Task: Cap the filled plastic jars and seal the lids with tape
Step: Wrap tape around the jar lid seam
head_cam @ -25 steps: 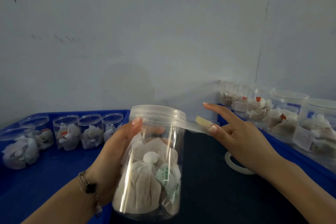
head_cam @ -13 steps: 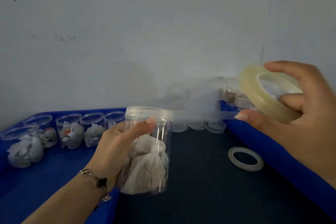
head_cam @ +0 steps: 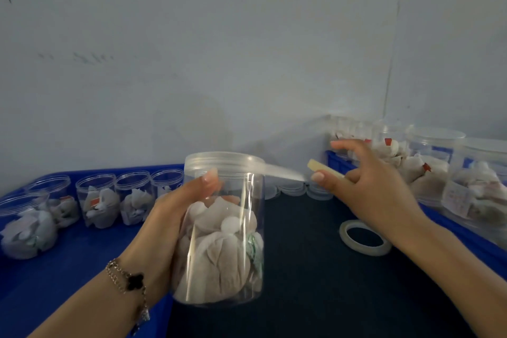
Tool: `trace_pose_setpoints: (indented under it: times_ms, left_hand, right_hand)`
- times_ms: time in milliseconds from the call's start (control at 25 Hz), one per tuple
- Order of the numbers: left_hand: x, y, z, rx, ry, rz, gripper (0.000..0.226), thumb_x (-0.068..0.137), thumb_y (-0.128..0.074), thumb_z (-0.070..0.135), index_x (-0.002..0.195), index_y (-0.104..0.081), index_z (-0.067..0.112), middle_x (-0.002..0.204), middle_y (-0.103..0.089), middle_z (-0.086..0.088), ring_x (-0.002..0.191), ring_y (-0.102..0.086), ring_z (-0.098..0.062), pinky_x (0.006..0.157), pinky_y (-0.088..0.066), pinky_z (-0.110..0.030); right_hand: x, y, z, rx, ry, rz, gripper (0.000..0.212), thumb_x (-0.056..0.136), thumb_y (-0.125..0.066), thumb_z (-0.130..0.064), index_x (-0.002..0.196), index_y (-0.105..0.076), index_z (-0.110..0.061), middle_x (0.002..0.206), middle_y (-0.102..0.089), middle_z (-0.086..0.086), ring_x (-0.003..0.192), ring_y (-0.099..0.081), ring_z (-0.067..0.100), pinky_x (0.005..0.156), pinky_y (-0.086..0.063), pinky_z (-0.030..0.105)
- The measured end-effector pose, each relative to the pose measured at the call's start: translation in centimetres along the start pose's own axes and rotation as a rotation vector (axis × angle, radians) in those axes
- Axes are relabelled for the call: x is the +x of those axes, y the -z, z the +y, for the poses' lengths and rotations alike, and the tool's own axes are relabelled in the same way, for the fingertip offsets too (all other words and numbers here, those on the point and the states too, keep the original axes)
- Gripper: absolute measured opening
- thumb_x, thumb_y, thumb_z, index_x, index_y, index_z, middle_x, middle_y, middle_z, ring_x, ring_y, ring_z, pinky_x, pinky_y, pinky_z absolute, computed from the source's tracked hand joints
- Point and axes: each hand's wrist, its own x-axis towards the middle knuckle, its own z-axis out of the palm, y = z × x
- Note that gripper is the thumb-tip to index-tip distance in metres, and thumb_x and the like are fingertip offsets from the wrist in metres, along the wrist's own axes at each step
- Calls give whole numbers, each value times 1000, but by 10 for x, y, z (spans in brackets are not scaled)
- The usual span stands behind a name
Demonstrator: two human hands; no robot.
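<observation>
While my left hand (head_cam: 175, 217) gripped the clear plastic jar (head_cam: 222, 230) around its side, thumb curled up to just under the lid (head_cam: 219, 160), I held it upright above the near edge of the dark mat (head_cam: 301, 269). The jar was capped and stuffed with whitish cloth pouches (head_cam: 216, 252). A strip of clear tape (head_cam: 282, 171) ran from the lid's rim out to my right hand (head_cam: 370, 189), where thumb and a curled finger pinched a small yellowish tab (head_cam: 319, 166); I think it was the tape's end piece, though blur made it hard to be sure. My index finger stuck out straight above it. A tape roll (head_cam: 365, 237) lay flat on the mat just beneath my right wrist. On the blue tray (head_cam: 55, 277) to my left stood a row of open filled jars (head_cam: 115, 197), and to my right a row of capped jars (head_cam: 439, 162) sat along the wall. Loose lids (head_cam: 296, 188) were stacked at the back of the mat.
</observation>
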Motion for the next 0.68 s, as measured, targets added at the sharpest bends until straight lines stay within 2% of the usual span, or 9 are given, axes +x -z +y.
trace_pose_setpoints:
  times_ms: [80, 200, 240, 320, 400, 480, 520, 600, 680]
  left_hand:
    - [10, -2, 1, 8, 36, 24, 77, 10, -85, 60, 67, -76, 10, 71, -70, -16, 68, -68, -27, 51, -55, -24]
    - [15, -6, 1, -77, -9, 112, 52, 63, -65, 52, 48, -70, 2, 54, -66, -15, 58, -67, -19, 68, -57, -28]
    - [13, -10, 2, -106, -9, 106, 52, 68, -69, 46, 42, -67, 1, 49, -64, -13, 50, -66, -12, 70, -56, -30]
    - [2, -19, 1, -112, -20, 44, 47, 69, -73, 48, 44, -70, 8, 51, -66, -11, 46, -65, -11, 49, -54, -24]
    - [-5, -14, -2, -94, -11, 48, 58, 90, -49, 36, 41, -69, 13, 50, -66, -8, 43, -64, -9, 37, -46, -15]
    - [-3, -18, 1, -157, 11, -127, 47, 79, -52, 44, 58, -76, 10, 61, -71, -8, 55, -69, -9, 44, -50, -16]
    - [2, -20, -4, -147, 30, -150, 40, 77, -55, 41, 70, -76, 8, 64, -72, -10, 58, -69, -8, 49, -52, -16]
    - [11, -13, -22, 100, 47, -85, 23, 89, -53, 7, 68, -62, 5, 51, -62, -10, 41, -60, -2, 46, -46, -11]
    - [11, -2, -32, 322, 6, -109, 15, 80, -73, 9, 78, -66, -5, 49, -54, -10, 48, -59, -14, 50, -44, -11]
  right_hand:
    - [3, -14, 0, -17, 24, -59, 77, 58, -31, -92, 121, -35, -47, 44, -45, -9, 39, -43, 2, 42, -32, 20]
    - [5, -41, -4, -41, 44, -163, 85, 56, -18, -93, 122, -37, -42, 52, -51, -5, 44, -48, 3, 41, -33, 20]
    - [5, -49, -6, -20, 60, -197, 94, 53, -12, -96, 122, -40, -39, 57, -56, -3, 49, -53, 5, 43, -38, 24]
    - [3, -61, -7, 43, 104, -225, 107, 48, 0, -99, 120, -46, -33, 64, -61, 1, 57, -59, 10, 54, -48, 34]
    - [-1, -68, -9, 130, 142, -257, 86, 69, -10, -90, 115, -52, -30, 73, -64, 2, 66, -63, 14, 65, -54, 42]
    - [-4, -74, -12, 266, 177, -277, 31, 99, -36, -47, 105, -59, -27, 81, -66, 7, 74, -65, 21, 72, -55, 45]
    - [-4, -75, -12, 321, 174, -295, 18, 101, -43, -25, 100, -61, -25, 82, -66, 12, 75, -65, 27, 73, -55, 45]
    - [-6, -73, -11, 373, 150, -349, 24, 100, -47, -10, 96, -62, -29, 83, -66, 17, 79, -63, 35, 74, -54, 49]
    - [-7, -73, -4, 409, 94, -422, 25, 99, -47, -13, 103, -62, -33, 90, -66, 20, 87, -61, 41, 79, -52, 55]
